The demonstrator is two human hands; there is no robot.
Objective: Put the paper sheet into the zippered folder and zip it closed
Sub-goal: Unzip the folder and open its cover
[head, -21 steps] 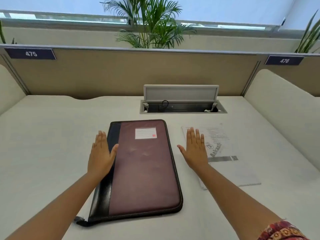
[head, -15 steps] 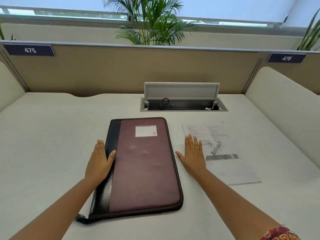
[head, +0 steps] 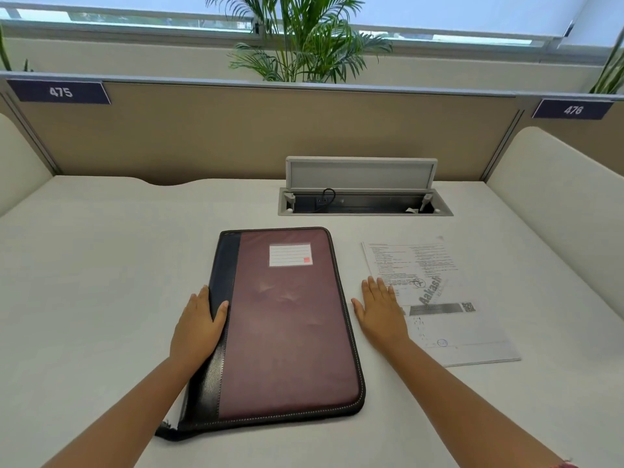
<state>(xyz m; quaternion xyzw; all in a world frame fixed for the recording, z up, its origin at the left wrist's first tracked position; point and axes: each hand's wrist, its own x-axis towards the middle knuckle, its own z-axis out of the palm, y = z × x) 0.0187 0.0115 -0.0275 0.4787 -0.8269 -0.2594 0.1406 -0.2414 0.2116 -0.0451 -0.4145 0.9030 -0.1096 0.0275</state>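
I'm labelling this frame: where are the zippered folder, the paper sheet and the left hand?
zippered folder (head: 290, 332), head view, middle of maroon cover.
paper sheet (head: 435, 275), head view, printed upper half.
left hand (head: 197, 327), head view, back of hand.

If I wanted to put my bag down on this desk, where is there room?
Bare desk lies left of the folder, out to the side panel. More lies right of the paper sheet. The middle is crowded: folder, both hands, paper sheet, and the open cable hatch behind.
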